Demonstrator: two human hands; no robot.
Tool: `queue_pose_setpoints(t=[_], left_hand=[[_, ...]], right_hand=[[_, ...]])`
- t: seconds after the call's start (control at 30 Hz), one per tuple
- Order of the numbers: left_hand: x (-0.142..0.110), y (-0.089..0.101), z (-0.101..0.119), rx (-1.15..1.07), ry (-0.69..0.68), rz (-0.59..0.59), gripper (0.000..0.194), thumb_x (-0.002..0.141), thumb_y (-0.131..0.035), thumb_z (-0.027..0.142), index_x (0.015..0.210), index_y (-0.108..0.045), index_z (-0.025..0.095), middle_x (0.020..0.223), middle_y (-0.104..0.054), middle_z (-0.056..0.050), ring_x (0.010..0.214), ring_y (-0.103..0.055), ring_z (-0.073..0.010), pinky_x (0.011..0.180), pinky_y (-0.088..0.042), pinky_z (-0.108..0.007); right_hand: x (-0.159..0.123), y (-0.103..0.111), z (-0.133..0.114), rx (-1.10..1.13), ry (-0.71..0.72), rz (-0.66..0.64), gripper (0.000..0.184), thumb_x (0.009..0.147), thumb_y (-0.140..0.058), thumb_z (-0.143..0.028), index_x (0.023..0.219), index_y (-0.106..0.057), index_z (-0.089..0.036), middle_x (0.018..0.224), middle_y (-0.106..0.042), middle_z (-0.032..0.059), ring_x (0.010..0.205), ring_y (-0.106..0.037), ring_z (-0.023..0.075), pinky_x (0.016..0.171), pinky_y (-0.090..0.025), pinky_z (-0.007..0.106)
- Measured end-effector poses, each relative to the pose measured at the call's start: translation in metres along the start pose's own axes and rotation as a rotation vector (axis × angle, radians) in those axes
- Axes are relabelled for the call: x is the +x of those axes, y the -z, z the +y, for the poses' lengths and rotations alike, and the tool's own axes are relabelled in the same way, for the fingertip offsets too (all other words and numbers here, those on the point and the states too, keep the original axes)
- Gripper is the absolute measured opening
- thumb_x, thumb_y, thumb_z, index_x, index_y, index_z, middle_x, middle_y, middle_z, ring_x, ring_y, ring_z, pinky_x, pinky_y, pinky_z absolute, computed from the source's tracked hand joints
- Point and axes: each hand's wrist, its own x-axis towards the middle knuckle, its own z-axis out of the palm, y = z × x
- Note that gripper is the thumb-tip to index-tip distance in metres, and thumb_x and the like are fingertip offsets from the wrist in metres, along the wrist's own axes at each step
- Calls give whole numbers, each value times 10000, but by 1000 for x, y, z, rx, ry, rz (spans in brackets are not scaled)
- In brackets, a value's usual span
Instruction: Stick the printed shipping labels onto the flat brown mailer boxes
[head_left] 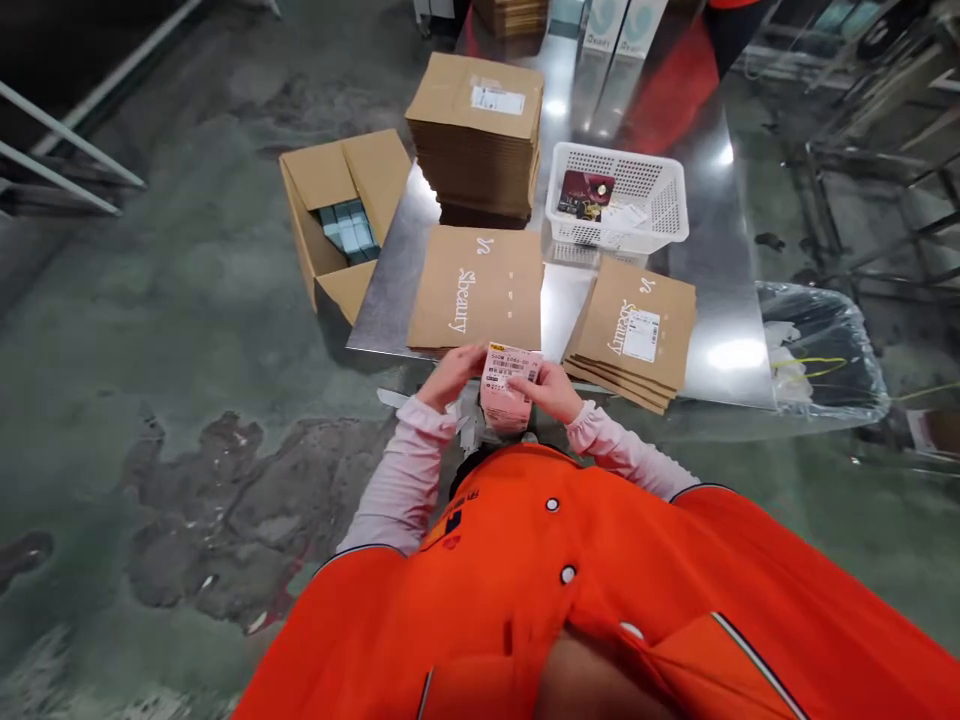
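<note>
Left hand: the left hand [452, 376] is curled around the near-left edge of the pink barcoded packet [504, 410], fingers closed on it.
Right hand: the right hand [551, 392] grips the packet's right edge, its fingers bent over the front and nearly closed.
Packet: held between both sets of fingers, just above a pink sleeve [401, 470] and an orange jacket [570, 590]; whether it is a pouch or a thick sheet cannot be told.
Handling: it looks light and thin, probably soft and a little slippery; its side edges seem the surest hold, leaving the barcode sticker [513, 365] uncovered.
Ahead of the fingers: a flat printed cardboard mailer [476, 290] lies just beyond them on a steel table [397, 300].
Right of the fingers: a stack of mailers [637, 335] sits close by, with a white plastic basket [616, 197] farther on.
Left of the fingers: an open carton [330, 220] holds teal boxes [346, 230].
Far ahead: a tall stack of flattened cartons [474, 135] stands on the table.
</note>
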Motion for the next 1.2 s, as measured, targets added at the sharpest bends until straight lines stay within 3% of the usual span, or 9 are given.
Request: queue_pose_setpoints(t=[0.1,0.23,0.4,0.57,0.67,0.73,0.9,1.1,1.2], left_hand=[[-23,5,14,-150,-49,92,505,664,-758,541,924,-721,110,876,-721,-117,806,-657,-222,789,-504,-344],[-36,-2,17,-72,-73,251,397,615,-804,465,798,-710,126,769,-700,-61,694,-607,-169,721,-479,-297],[-29,-17,2,5,-130,484,369,702,-706,504,647,-590,159,622,-580,1,591,-498,-118,603,-412,-245],[-17,-23,-14,-20,-171,686,439,720,-686,517,581,-423,194,557,-447,40,547,-400,-95,543,-358,-223],[-13,-22,-17,-44,-192,729,422,728,-680,507,587,-434,194,564,-449,39,554,-402,-96,553,-365,-224],[-13,-19,-17,-51,-204,740,399,741,-669,495,593,-458,190,570,-459,34,565,-417,-100,569,-378,-226],[-16,-14,-20,-49,-177,688,292,709,-701,420,666,-557,169,635,-548,15,608,-477,-112,611,-405,-236],[-12,-18,-21,-2,-92,765,380,707,-716,442,565,-482,177,549,-489,32,549,-428,-98,547,-370,-226],[-4,-14,-23,-73,-26,664,343,634,-784,442,705,-612,154,668,-620,-7,634,-541,-132,616,-439,-250]], right_hand=[[10,-8,-7,-83,26,62,541,712,-705,-566,1046,-688,-140,1050,-731,99,911,-685,216,848,-551,367],[25,-8,-26,-317,57,131,398,746,-693,-500,887,-730,-130,836,-741,73,746,-668,184,700,-533,298],[38,-8,-37,-397,103,93,235,765,-699,-400,808,-761,-178,794,-745,49,717,-669,172,688,-521,279],[63,-6,-31,-275,-1,-26,344,679,-753,-485,755,-708,-153,708,-713,35,651,-640,146,617,-506,256],[79,-2,-30,-159,-88,-195,430,588,-802,-516,745,-677,-137,685,-696,31,617,-615,128,593,-500,246],[86,-1,-29,-173,-91,-223,427,580,-808,-507,738,-678,-133,688,-694,35,618,-612,128,604,-500,251],[88,-3,-24,-313,12,-114,306,693,-747,-436,759,-699,-141,712,-698,35,654,-621,135,641,-491,257],[87,0,-23,-463,64,-83,223,748,-720,-371,781,-716,-151,712,-690,33,659,-605,144,655,-470,269],[107,6,-28,-564,182,-55,159,744,-726,-314,729,-702,-158,767,-677,36,764,-610,158,759,-482,287]])
